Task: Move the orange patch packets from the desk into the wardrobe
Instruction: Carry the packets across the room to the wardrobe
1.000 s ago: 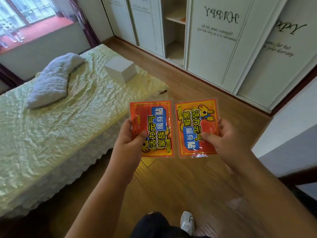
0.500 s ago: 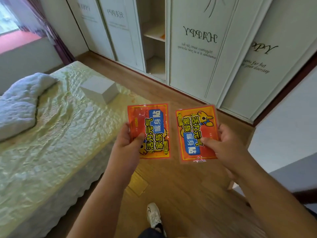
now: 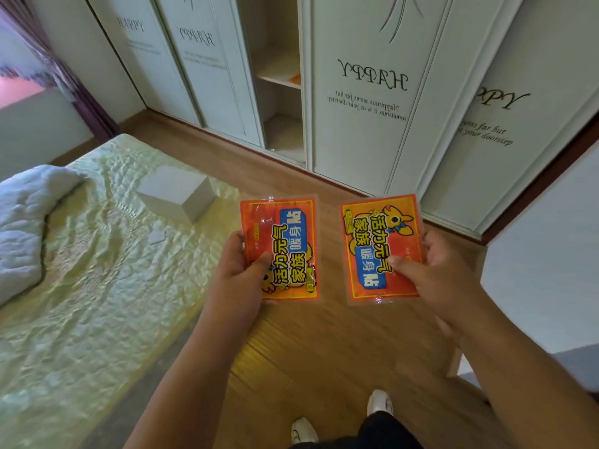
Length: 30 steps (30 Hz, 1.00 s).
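Two orange packets, the left packet (image 3: 281,251) and the right packet (image 3: 379,247), were held side by side above the floor (image 3: 324,351), long axes pointing toward the wardrobe opening (image 3: 280,92) ahead and slightly left. The left hand (image 3: 241,270) pinched one packet, the right hand (image 3: 434,267) the other, thumbs on top.

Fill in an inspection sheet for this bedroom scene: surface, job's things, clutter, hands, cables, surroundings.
Surface: wooden floor; no desk in view.
Job's things: left packet and right packet, both orange, carried apart; wardrobe open at one bay, shelf bearing something orange.
Clutter: white box and grey blanket on the bed.
Hands: left hand grips the left packet; right hand grips the right packet.
Cables: nothing seen.
Surroundings: purple curtain, white shoes.
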### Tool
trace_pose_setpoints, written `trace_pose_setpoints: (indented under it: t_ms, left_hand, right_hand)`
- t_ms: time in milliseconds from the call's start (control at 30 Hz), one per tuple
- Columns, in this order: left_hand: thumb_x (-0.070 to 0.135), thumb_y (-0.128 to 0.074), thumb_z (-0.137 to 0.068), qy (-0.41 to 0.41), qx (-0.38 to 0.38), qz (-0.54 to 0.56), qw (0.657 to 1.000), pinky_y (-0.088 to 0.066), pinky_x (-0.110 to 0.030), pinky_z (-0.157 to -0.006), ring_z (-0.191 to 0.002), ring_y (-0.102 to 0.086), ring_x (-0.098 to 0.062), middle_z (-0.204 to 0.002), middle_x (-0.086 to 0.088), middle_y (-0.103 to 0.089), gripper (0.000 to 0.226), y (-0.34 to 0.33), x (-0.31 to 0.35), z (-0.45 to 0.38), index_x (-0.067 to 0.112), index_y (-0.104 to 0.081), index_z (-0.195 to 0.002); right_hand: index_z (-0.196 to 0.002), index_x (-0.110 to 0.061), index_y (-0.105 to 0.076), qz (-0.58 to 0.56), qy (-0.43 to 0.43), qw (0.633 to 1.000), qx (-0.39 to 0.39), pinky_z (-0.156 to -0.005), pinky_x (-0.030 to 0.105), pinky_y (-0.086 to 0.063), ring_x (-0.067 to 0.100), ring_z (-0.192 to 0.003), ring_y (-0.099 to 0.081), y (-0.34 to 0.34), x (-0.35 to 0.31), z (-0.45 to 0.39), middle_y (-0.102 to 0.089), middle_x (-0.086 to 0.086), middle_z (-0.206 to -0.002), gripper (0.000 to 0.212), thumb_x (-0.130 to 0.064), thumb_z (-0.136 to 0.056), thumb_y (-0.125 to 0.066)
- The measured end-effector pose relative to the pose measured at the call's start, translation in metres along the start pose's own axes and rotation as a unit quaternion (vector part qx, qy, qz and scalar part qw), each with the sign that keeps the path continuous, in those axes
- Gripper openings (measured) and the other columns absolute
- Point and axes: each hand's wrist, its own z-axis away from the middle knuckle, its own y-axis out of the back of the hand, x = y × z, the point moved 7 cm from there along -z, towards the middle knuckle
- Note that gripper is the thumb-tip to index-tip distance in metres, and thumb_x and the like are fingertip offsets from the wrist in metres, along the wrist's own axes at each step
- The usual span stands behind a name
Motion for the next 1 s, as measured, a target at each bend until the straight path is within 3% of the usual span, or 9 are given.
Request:
trace_pose_setpoints:
  t_ms: [333, 467, 700, 1000]
  left_hand:
    - [-0.001, -0.052, -0.103, -0.001, 0.029, -0.028, 0.999, -0.065, -0.037, -0.069, -0.081, -0.078, -0.015, -0.094, 0.004, -0.081, 0.032, -0.052, 0.019, -0.072, 0.028, -0.063, -0.111]
    - [-0.001, -0.051, -0.104, -0.008, 0.033, -0.020, 0.999, -0.065, -0.030, -0.063, -0.078, -0.078, -0.013, -0.091, 0.005, -0.081, 0.030, -0.092, 0.039, -0.106, 0.026, -0.063, -0.111]
    - [0.001, -0.052, -0.104, -0.027, 0.058, -0.024, 0.998, -0.067, -0.037, -0.071, -0.084, -0.080, -0.017, -0.102, -0.001, -0.081, 0.027, -0.150, 0.061, -0.153, 0.021, -0.061, -0.119]
    - [-0.002, -0.049, -0.105, -0.009, 0.055, 0.006, 0.998, -0.062, -0.025, -0.058, -0.077, -0.079, -0.012, -0.095, 0.003, -0.082, 0.028, -0.180, 0.067, -0.200, 0.019, -0.060, -0.119]
  right_hand:
    - [-0.135, -0.022, -0.055, -0.041, -0.012, 0.998, -0.040, -0.092, 0.051, -0.061, 0.025, -0.104, -0.075, 0.004, -0.024, -0.104, -0.073, 0.003, -0.125, 0.040, -0.012, -0.098, -0.068]
    - [-0.135, -0.019, -0.054, -0.067, -0.011, 0.996, -0.051, -0.092, 0.051, -0.061, 0.026, -0.103, -0.074, 0.024, -0.046, -0.155, -0.072, 0.004, -0.124, 0.040, -0.009, -0.098, -0.067]
    - [-0.127, -0.024, -0.056, -0.047, 0.015, 0.996, -0.071, -0.088, 0.051, -0.063, 0.024, -0.098, -0.077, 0.058, -0.069, -0.229, -0.076, 0.000, -0.116, 0.035, -0.011, -0.097, -0.070]
    - [-0.127, -0.027, -0.057, -0.026, 0.015, 0.997, -0.073, -0.088, 0.053, -0.063, 0.024, -0.098, -0.077, 0.069, -0.077, -0.289, -0.076, -0.002, -0.116, 0.035, -0.017, -0.097, -0.071]
